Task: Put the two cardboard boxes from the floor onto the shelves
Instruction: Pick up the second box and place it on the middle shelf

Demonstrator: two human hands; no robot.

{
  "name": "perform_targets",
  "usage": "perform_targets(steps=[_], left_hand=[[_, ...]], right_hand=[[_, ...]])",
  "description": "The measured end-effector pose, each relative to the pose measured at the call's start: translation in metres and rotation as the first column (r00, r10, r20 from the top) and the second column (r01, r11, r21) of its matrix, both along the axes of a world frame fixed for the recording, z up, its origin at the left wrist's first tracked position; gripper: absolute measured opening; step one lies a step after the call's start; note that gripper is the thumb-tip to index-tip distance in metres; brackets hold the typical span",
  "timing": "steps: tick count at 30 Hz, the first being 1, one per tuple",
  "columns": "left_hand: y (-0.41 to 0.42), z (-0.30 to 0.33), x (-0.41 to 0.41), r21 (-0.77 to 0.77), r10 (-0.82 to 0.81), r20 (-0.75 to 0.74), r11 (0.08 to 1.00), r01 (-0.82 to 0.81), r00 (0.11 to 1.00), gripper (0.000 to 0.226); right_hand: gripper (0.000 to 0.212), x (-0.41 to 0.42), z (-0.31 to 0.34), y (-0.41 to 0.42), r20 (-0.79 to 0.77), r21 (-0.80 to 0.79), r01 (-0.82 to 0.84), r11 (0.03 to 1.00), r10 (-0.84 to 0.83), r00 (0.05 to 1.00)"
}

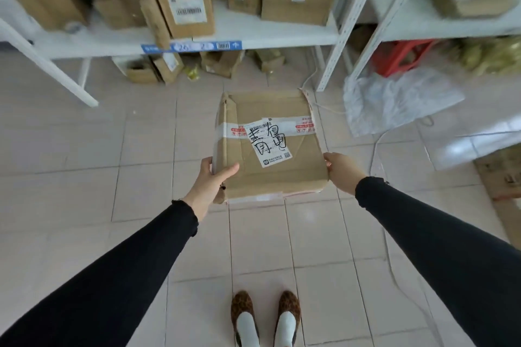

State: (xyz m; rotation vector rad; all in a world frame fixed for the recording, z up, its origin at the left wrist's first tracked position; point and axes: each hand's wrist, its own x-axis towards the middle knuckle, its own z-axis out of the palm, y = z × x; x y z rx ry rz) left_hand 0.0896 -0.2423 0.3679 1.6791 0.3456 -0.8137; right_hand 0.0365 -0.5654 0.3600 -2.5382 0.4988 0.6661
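Observation:
I hold a flat, dented cardboard box [279,177] above the tiled floor, at the middle of the view. It bears white tape, a shipping label and black handwriting. My left hand [210,180] grips its near left corner, thumb on top. My right hand [339,170] clasps its near right edge. The white metal shelf [267,34] runs across the view ahead, crowded with several cardboard boxes [184,0]. A second floor box cannot be picked out for certain.
Small boxes [158,67] lie under the shelf. A second shelf unit [439,22] stands at the right, with a red stool [400,56] beneath and a clear plastic bag [394,98] in front. Flattened cardboard [504,177] lies at the far right. A thin cable [383,239] trails across the floor.

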Motion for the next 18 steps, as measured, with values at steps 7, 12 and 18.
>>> perform_targets(steps=[7,12,18], left_hand=[[-0.006,0.196,0.062,-0.136,0.054,0.291,0.991,-0.014,0.955,0.048],[-0.019,0.269,0.109,-0.210,0.084,0.363,0.978,-0.006,0.928,0.048],[-0.049,0.318,0.178,-0.275,0.114,0.396,0.962,-0.001,0.911,0.084]], right_hand=[[0.029,0.061,0.222,-0.003,0.289,-0.166,-0.033,0.986,0.081,0.954],[0.030,0.096,0.314,-0.020,0.442,-0.223,0.006,0.975,0.096,0.892],[0.027,0.152,0.371,-0.061,0.562,-0.251,0.026,0.968,0.123,0.818]])
